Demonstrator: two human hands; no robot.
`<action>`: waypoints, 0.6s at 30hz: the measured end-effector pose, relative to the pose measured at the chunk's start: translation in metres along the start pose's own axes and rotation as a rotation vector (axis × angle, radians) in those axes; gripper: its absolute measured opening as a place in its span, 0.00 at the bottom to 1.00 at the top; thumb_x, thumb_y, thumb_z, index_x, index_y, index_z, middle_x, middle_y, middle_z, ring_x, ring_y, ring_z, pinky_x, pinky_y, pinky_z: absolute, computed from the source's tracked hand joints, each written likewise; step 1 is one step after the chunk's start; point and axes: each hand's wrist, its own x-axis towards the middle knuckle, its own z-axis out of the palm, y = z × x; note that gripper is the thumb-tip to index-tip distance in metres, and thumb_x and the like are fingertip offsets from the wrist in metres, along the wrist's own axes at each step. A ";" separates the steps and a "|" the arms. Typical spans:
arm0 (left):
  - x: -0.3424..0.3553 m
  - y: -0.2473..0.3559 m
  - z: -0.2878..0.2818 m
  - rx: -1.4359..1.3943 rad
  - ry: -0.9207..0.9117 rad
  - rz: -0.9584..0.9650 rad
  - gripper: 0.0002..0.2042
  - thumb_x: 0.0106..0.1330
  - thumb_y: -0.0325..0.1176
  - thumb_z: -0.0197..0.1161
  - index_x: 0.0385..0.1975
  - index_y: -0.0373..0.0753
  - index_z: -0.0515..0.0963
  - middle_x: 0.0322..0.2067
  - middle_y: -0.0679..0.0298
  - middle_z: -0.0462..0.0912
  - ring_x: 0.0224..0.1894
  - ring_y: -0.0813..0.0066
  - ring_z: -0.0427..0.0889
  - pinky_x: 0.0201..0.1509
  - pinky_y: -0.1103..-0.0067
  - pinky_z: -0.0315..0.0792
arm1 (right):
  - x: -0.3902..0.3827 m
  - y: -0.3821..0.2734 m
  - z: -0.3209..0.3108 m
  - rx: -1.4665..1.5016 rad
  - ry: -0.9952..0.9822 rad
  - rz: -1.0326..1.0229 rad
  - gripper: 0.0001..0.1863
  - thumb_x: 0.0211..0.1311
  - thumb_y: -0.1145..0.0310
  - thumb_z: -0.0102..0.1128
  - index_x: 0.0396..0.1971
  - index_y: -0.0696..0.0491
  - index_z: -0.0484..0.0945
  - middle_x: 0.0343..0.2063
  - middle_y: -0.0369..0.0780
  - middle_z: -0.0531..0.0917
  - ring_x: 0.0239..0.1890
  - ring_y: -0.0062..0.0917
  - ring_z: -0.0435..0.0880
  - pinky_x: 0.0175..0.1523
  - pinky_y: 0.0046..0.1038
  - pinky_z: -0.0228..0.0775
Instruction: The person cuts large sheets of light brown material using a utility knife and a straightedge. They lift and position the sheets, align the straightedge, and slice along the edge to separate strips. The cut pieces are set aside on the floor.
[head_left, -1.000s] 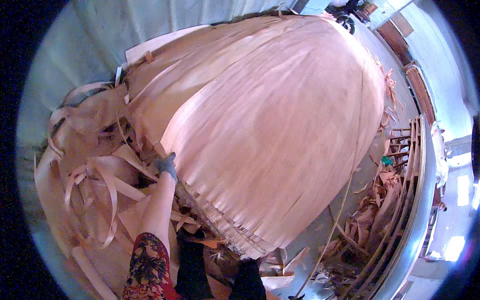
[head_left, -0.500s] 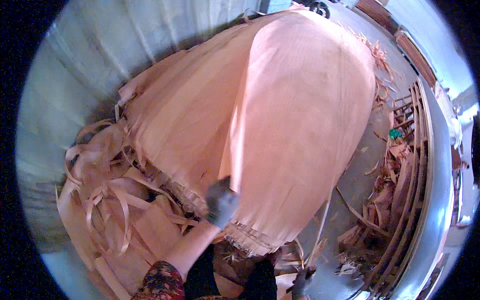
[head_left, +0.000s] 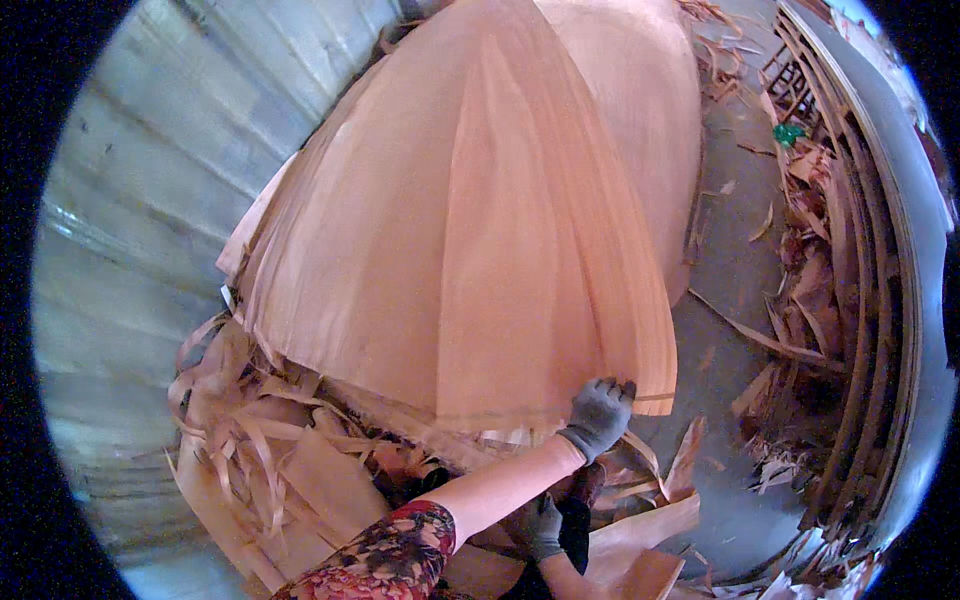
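Note:
My left hand (head_left: pixel 600 413), in a grey glove with dark fingertips, is closed on the near edge of a thin reddish-brown wood veneer sheet (head_left: pixel 540 310). That sheet fans out over a large stack of veneer, and its right corner hangs just beyond my fingers. A paler veneer sheet (head_left: pixel 640 110) lies exposed behind it at the far right. My right hand (head_left: pixel 545 525), gloved in grey too, is low in front of my body, below the stack's near edge. Its fingers are mostly hidden, and nothing shows clearly in them.
Torn veneer strips (head_left: pixel 250 450) are heaped at the near left, beside a pale corrugated wall (head_left: pixel 200 170). More scraps (head_left: pixel 640 540) lie at the near right. Along the right, a long rack of stacked boards (head_left: pixel 870 250) stands across the grey floor (head_left: pixel 740 240), with scraps along it.
My left hand has swung to the right, drawing the veneer edge across the stack. My right hand has moved inward and up. The whole view has shifted.

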 end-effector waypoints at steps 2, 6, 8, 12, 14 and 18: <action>-0.007 0.019 0.021 0.002 -0.102 0.006 0.10 0.48 0.32 0.53 0.28 0.38 0.76 0.21 0.62 0.77 0.28 0.68 0.77 0.34 0.72 0.69 | -0.001 0.011 0.002 0.000 -0.001 -0.079 0.19 0.57 0.55 0.53 0.41 0.54 0.73 0.31 0.45 0.81 0.35 0.37 0.81 0.37 0.30 0.72; -0.015 0.065 0.046 0.019 -0.314 0.022 0.07 0.48 0.31 0.53 0.25 0.40 0.76 0.21 0.62 0.78 0.29 0.68 0.77 0.37 0.70 0.69 | -0.003 0.037 -0.004 -0.088 0.078 -0.242 0.21 0.54 0.53 0.54 0.39 0.54 0.73 0.29 0.48 0.81 0.34 0.41 0.80 0.35 0.35 0.72; -0.014 0.081 0.042 0.010 -0.448 0.034 0.08 0.49 0.32 0.53 0.27 0.41 0.78 0.23 0.60 0.79 0.32 0.64 0.78 0.40 0.67 0.69 | -0.015 0.015 -0.028 -0.050 0.175 -0.155 0.24 0.54 0.52 0.53 0.45 0.54 0.70 0.32 0.49 0.81 0.34 0.42 0.80 0.36 0.37 0.72; 0.022 0.083 -0.017 -0.456 -1.052 -0.043 0.16 0.55 0.44 0.57 0.36 0.39 0.78 0.38 0.50 0.77 0.39 0.56 0.78 0.46 0.66 0.69 | -0.033 -0.016 -0.090 -0.087 0.287 -0.063 0.32 0.57 0.57 0.52 0.61 0.49 0.55 0.40 0.50 0.77 0.34 0.46 0.79 0.33 0.39 0.71; 0.003 0.056 -0.033 -0.756 -0.527 -0.079 0.19 0.55 0.44 0.60 0.41 0.38 0.77 0.44 0.51 0.75 0.39 0.62 0.79 0.46 0.71 0.71 | -0.033 -0.037 -0.113 -0.194 0.342 -0.172 0.32 0.57 0.58 0.52 0.61 0.48 0.55 0.39 0.50 0.78 0.32 0.46 0.79 0.32 0.40 0.71; -0.020 -0.007 -0.119 -1.014 -0.233 -0.871 0.14 0.62 0.31 0.54 0.46 0.36 0.74 0.39 0.64 0.80 0.41 0.78 0.77 0.48 0.83 0.70 | -0.002 -0.065 -0.132 -0.410 0.462 -0.313 0.30 0.59 0.54 0.48 0.60 0.45 0.56 0.29 0.49 0.80 0.25 0.44 0.79 0.27 0.41 0.69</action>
